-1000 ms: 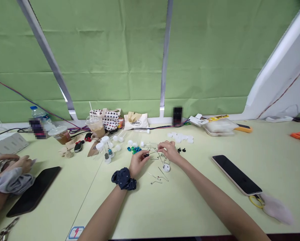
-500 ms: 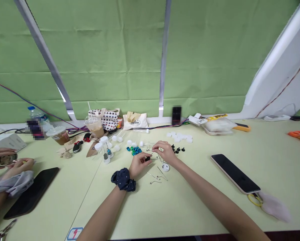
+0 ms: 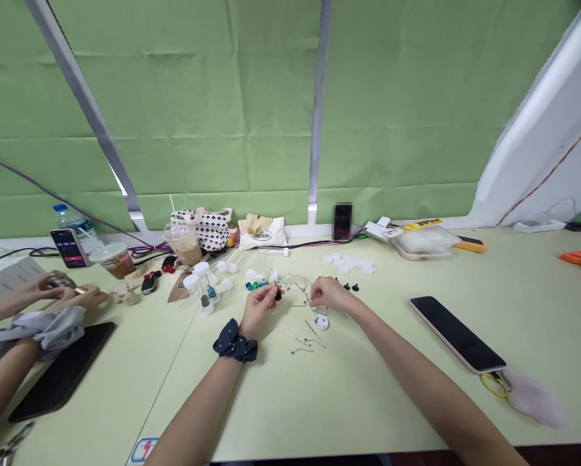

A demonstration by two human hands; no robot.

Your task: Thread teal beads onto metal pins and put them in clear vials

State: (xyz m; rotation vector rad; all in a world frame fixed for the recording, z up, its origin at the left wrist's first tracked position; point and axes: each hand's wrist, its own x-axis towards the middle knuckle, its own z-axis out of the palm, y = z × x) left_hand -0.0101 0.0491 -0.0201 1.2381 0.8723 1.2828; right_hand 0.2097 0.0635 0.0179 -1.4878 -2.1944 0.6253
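Since the last look, our left hand has drawn back and lifted, its fingertips closed narrowly on a thin silver wire tipped with a small black plastic bead, held just above the pale green tabletop. We judge the piece very light and stiff but springy, and the bead small and easily slipped, so we would pinch close to it. Our right hand curls narrowly by a bent silver wire frame; we cannot tell whether it grips anything. Just below sits a round white plastic disc, with loose bent wires nearer us. Teal glossy beads lie beyond our left hand, while a co-worker's hands hold a round metal piece far left
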